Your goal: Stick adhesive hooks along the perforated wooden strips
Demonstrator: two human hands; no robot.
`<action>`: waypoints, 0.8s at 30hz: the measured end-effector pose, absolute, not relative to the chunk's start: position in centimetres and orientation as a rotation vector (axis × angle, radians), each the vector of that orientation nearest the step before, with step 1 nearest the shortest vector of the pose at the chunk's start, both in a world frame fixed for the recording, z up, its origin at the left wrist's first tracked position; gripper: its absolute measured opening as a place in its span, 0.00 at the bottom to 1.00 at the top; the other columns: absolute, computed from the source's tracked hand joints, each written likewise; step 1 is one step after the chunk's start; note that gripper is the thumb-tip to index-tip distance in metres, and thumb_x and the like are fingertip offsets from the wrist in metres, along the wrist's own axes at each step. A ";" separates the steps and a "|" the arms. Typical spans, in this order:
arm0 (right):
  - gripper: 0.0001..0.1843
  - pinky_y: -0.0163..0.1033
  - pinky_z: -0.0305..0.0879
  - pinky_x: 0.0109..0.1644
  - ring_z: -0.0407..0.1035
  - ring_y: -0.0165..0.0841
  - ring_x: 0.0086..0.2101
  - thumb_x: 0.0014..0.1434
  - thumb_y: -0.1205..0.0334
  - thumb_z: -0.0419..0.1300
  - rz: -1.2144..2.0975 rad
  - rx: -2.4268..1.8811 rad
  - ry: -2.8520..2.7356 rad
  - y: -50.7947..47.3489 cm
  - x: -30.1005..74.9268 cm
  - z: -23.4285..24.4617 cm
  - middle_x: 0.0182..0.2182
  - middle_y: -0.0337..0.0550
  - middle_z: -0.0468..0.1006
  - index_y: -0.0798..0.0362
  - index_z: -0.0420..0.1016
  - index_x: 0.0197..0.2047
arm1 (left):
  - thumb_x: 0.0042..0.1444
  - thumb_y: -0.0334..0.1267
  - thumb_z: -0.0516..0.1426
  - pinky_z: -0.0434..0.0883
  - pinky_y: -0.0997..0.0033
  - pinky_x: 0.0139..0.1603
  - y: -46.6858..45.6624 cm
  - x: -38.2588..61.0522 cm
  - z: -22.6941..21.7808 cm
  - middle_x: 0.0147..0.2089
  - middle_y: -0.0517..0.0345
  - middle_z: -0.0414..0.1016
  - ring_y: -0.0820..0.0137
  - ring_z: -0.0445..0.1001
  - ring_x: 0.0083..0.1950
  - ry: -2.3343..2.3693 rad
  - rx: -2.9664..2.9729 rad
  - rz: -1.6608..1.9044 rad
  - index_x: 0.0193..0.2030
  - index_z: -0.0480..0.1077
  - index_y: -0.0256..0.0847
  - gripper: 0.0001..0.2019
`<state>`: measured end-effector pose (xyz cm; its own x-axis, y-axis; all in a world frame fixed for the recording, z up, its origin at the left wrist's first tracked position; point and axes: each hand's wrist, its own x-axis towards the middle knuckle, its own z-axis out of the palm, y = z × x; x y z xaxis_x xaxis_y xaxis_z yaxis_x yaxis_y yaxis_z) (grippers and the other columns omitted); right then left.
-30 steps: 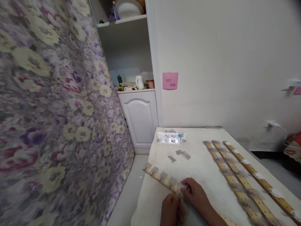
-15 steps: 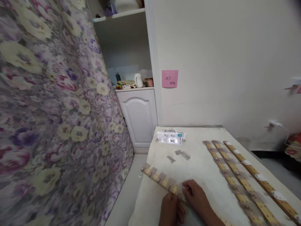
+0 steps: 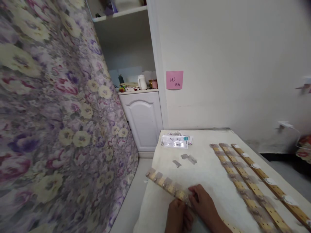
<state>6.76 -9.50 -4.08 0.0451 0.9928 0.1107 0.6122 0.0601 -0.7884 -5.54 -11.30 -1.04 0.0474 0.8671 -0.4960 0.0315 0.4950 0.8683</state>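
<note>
A narrow yellow wooden strip [image 3: 170, 187] with dark holes lies slantwise on the table, with several clear plastic tabs along it. At its near end my left hand [image 3: 178, 216] is closed, fingers curled round the strip's lower edge. My right hand [image 3: 205, 205] is closed in a pinch beside the last clear tab [image 3: 187, 199], on the strip's right side. What its fingertips hold is hidden. Beyond the strip lie a loose grey translucent piece [image 3: 177, 163] and a pair of similar pieces [image 3: 191, 159].
Clear plastic packaging [image 3: 173, 141] lies at the table's back left. On the right rest two strips with clear tabs [image 3: 239, 170] and a strip with white round pieces [image 3: 264, 178]. A floral curtain [image 3: 73, 129] hangs at left, beside a white cabinet [image 3: 143, 119].
The view has shifted slightly. Both hands stay at the near end of the strip, with only a very small shift of the left hand to the right.
</note>
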 end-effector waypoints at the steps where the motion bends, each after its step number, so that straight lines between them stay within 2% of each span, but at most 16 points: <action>1: 0.12 0.37 0.65 0.42 0.70 0.34 0.36 0.52 0.64 0.51 0.693 -1.630 -1.646 -9.5 6.7 -4.1 0.36 0.44 0.74 0.52 0.69 0.40 | 0.55 0.34 0.43 0.45 0.80 0.08 -11.3 -5.5 -1.0 0.11 0.67 0.65 0.79 0.58 0.07 1.378 0.864 0.780 0.25 0.61 0.40 0.11; 10: 0.14 0.36 0.65 0.42 0.70 0.33 0.36 0.51 0.64 0.50 0.677 -1.631 -1.657 -9.5 6.8 -4.2 0.36 0.43 0.75 0.52 0.69 0.41 | 0.53 0.36 0.45 0.48 0.79 0.09 -11.3 -5.7 -1.1 0.11 0.66 0.66 0.77 0.60 0.08 1.355 0.919 0.773 0.24 0.62 0.41 0.10; 17: 0.14 0.35 0.64 0.42 0.70 0.34 0.37 0.51 0.63 0.51 0.671 -1.632 -1.667 -9.8 6.8 -3.9 0.37 0.43 0.75 0.52 0.70 0.41 | 0.54 0.39 0.45 0.47 0.79 0.09 -11.2 -5.7 -1.5 0.10 0.66 0.65 0.76 0.60 0.08 1.344 0.926 0.757 0.27 0.63 0.41 0.10; 21: 0.13 0.36 0.64 0.43 0.70 0.34 0.38 0.51 0.61 0.53 0.704 -1.665 -1.650 -9.9 6.7 -3.3 0.38 0.43 0.75 0.50 0.70 0.41 | 0.54 0.42 0.46 0.47 0.78 0.09 -11.2 -5.7 -1.7 0.10 0.66 0.64 0.77 0.59 0.08 1.354 0.926 0.757 0.23 0.62 0.41 0.13; 24: 0.13 0.37 0.63 0.43 0.70 0.35 0.39 0.50 0.60 0.54 0.731 -1.679 -1.639 -9.9 6.6 -3.2 0.38 0.43 0.75 0.50 0.70 0.40 | 0.54 0.42 0.47 0.50 0.78 0.09 -11.1 -5.8 -2.1 0.10 0.66 0.65 0.76 0.60 0.08 1.357 0.926 0.759 0.24 0.62 0.41 0.12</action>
<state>6.65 -9.90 -3.20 0.0535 0.9967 0.0607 0.6205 0.0145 -0.7840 -5.81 -11.11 -2.13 0.0870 0.8820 -0.4631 0.0664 0.4587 0.8861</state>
